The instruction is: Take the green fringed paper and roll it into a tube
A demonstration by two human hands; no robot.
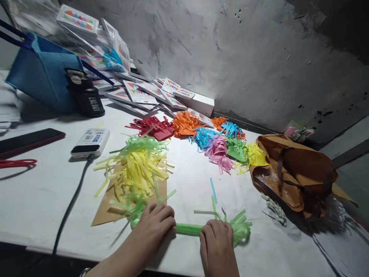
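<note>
- Both hands are down at the near edge of the white surface [43, 200], working one green paper roll [188, 229] that lies flat between them.
- Left hand [154, 227] presses palm-down on the roll's left end, fingers curled over it; its grip is closed on the paper, with loose green fringe spilling out above the knuckles.
- Right hand [217, 240] covers the right end, fingers folded over the roll, grip closed on it too; a frayed green tuft [242, 227] fans out just past the fingertips.
- Just beyond the left hand sits a heap of yellow and green strips [137, 165], lying partly on a brown card sheet [106, 209].
- Further back, a row of fringed bundles in red, orange, blue, pink, green and yellow [201, 140].
- One stray blue strip [213, 189] lies alone between that row and the roll.
- Right of it all, a brown bag [300, 173], crumpled.
- Off left: a power bank [90, 142] with its black cable trailing to the near edge, a dark phone [29, 140], a blue bag [40, 75].
- Stacked booklets [144, 92] lean along the grey wall.
</note>
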